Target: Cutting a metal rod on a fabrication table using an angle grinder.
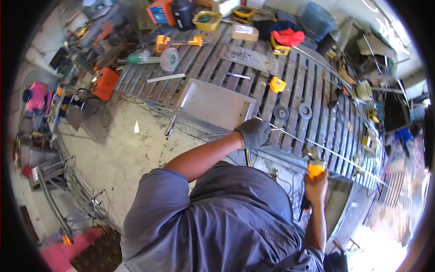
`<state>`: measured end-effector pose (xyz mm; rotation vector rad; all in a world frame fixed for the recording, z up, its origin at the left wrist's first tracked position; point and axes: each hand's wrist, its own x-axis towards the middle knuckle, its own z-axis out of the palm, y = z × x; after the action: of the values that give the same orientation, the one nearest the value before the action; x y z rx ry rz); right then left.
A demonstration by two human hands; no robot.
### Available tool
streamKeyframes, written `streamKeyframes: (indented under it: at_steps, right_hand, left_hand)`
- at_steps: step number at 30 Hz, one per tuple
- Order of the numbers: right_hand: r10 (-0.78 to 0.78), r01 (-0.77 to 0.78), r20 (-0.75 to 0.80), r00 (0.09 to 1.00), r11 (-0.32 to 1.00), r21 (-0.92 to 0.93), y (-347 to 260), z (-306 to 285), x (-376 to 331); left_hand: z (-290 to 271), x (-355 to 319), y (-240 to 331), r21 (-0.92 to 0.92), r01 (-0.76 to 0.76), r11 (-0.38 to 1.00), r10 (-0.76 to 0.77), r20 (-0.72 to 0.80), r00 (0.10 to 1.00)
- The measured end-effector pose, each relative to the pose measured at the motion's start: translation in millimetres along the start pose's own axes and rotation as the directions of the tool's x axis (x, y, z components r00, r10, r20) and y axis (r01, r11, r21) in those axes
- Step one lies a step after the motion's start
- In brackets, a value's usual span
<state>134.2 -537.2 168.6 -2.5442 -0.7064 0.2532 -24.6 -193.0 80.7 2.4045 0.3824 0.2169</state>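
My left hand (pixel 253 133), in a dark grey glove, is closed at the near edge of the slatted bench, beside the corner of a shallow metal tray (pixel 217 105). A thin light metal rod (pixel 335 153) runs from its fingers to the right along the bench edge; the glove hides the grip itself. My bare right hand (pixel 316 187) is wrapped round the body of a yellow and black angle grinder (pixel 316 168). The grinder's head is at the bench edge, close to the rod. Whether its disc touches the rod cannot be made out.
On the slatted bench (pixel 290 68) lie a yellow tape measure (pixel 277 85), grinding discs (pixel 305 111), a green grinder with a flap wheel (pixel 169 59) and metal strips (pixel 166 78). Boxes and a blue bucket (pixel 317 21) stand behind. An orange case (pixel 105 84) and cables are at left.
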Motion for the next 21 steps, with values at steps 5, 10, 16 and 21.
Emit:
streamKeyframes:
  at_steps: [5,10,16,21]
  right_hand:
    - [0.063,-0.054,0.035,0.997,0.976,-0.210,-72,35,-26]
    - [0.076,-0.068,0.049,0.996,0.987,-0.146,-121,53,-37]
    - [0.077,-0.076,0.003,0.997,0.987,-0.142,-148,62,-48]
    - [0.110,-0.111,-0.020,0.994,0.987,-0.117,-154,66,-53]
  left_hand:
    - [-10,-6,-17,-0.400,-0.022,0.916,0.037,0.029,0.999]
    - [-37,-23,-8,-0.640,0.274,0.718,-0.120,0.275,0.954]
    - [-58,-22,-15,-0.545,0.158,0.824,-0.025,0.243,0.970]
    - [-65,-27,-20,-0.519,0.034,0.854,0.035,0.122,0.992]
